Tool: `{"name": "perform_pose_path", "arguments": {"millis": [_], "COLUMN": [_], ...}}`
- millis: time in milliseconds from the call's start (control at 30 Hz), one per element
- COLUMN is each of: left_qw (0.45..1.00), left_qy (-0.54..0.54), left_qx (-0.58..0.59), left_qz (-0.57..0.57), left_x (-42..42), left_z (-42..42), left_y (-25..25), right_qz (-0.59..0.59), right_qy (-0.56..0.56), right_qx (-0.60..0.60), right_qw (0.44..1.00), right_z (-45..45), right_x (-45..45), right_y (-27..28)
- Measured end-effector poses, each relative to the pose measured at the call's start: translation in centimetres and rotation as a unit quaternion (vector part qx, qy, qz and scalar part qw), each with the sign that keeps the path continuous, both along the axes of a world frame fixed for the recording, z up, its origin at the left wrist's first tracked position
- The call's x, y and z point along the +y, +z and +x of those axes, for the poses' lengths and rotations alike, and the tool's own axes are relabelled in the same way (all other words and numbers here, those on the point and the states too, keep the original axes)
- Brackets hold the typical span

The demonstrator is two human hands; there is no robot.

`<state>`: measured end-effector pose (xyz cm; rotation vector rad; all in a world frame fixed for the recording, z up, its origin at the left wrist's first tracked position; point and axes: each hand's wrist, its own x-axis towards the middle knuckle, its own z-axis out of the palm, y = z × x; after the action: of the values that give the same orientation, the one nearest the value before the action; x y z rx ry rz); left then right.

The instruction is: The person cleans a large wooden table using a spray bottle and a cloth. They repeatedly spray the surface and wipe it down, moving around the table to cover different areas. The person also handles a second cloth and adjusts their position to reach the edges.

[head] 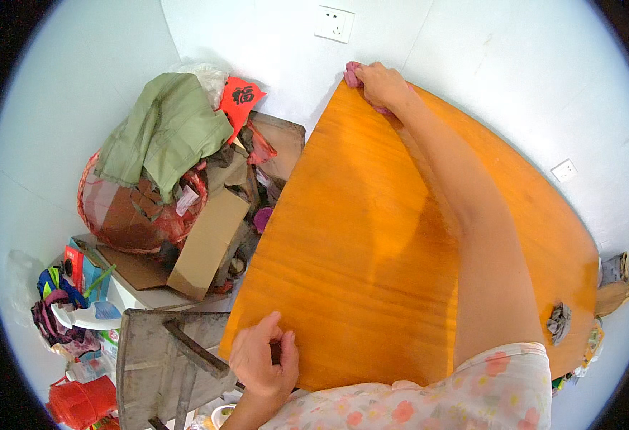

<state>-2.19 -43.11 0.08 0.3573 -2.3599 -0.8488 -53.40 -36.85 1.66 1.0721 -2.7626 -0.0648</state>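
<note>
An orange-brown wooden tabletop (336,242) spreads in front of me, its far corner close to the white wall. At that corner my right hand (385,86) presses a pinkish-purple cloth (352,74) against the wood, with parts of the cloth sticking out around the fingers. My right arm stretches across the tabletop. Over the near left edge is my left hand (263,355), loosely curled, with a gap between thumb and forefinger and nothing visible in it. Whether this hand touches the wood cannot be told. A crumpled grey cloth or bag (559,323) lies on the right part of the tabletop.
Left of the table are cardboard boxes (209,244), a red-rimmed mesh basket (80,196) under green fabric (166,126), and an overturned wooden stool or small table (147,360). A red bucket (83,400) stands lower left. Wall sockets (335,24) are beyond the table.
</note>
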Motion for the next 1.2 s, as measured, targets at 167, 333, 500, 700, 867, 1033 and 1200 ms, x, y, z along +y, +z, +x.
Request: {"name": "perform_pose_path", "arguments": {"millis": [167,333,500,700,867,1033,1200], "left_qw": [1.000,1.000,1.000,1.000,1.000,0.999,0.998], "left_qy": [0.002,0.003,0.006,0.001,0.017,0.021,0.034], "left_qx": [-0.002,0.011,-0.006,-0.003,0.005,0.036,0.014], "left_qz": [0.017,0.002,0.003,0.013,0.025,0.017,0.047], "left_x": [-0.3,-0.4,-0.2,0.1,0.3,-0.2,0.2], "left_z": [0.3,-0.4,-0.1,-0.2,-0.4,0.2,0.4], "left_y": [0.5,0.5,0.2,0.5,0.4,-0.5,-0.3], "right_qz": [0.007,-0.004,-0.023,0.009,0.019,-0.024,-0.357], "right_qy": [-0.020,-0.020,0.062,-0.059,-0.081,-0.144,-0.379], "right_qx": [-0.070,0.004,0.062,-0.025,-0.051,-0.113,-0.309], "right_qw": [0.997,1.000,0.996,0.998,0.995,0.983,0.796], "right_z": [-0.5,3.1,3.1,-0.9,0.7,3.0,3.6], "right_x": [-3.2,-0.8,1.7,-2.0,-0.6,6.4,20.1], "right_y": [2.7,2.0,-0.9,1.8,2.6,3.9,4.5]}}
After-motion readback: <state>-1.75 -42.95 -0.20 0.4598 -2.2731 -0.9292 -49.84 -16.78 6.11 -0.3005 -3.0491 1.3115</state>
